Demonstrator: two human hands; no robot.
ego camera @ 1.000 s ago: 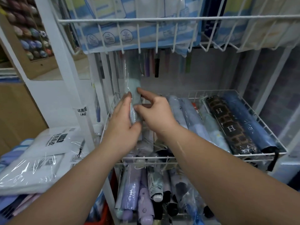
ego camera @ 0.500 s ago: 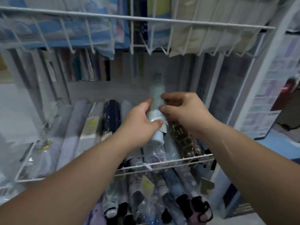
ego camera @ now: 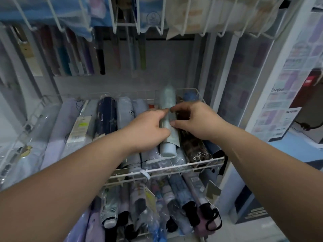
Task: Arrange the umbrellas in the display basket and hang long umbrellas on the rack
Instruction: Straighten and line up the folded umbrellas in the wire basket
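White wire basket (ego camera: 183,169) — pale-blue umbrella (ego camera: 168,137) now lower, both hands (ego camera: 148,127) gripping.

Folded umbrellas (ego camera: 106,117) are lying side by side in the wire basket (ego camera: 183,167) — another basket (ego camera: 174,232) sitting below. Long umbrellas (ego camera: 100,55) are hanging behind.

A white metal shelving frame (ego camera: 225,70) fills the view, backed by a pale grey panel (ego camera: 157,67). To the right stands a display (ego camera: 286,88) covered with pastel product pictures and a "Campus" label. Beyond it a light blue surface (ego camera: 297,151) carries a white box (ego camera: 309,131). Pale floor (ego camera: 262,229) shows at the lower right. The light is dim, cool and even.
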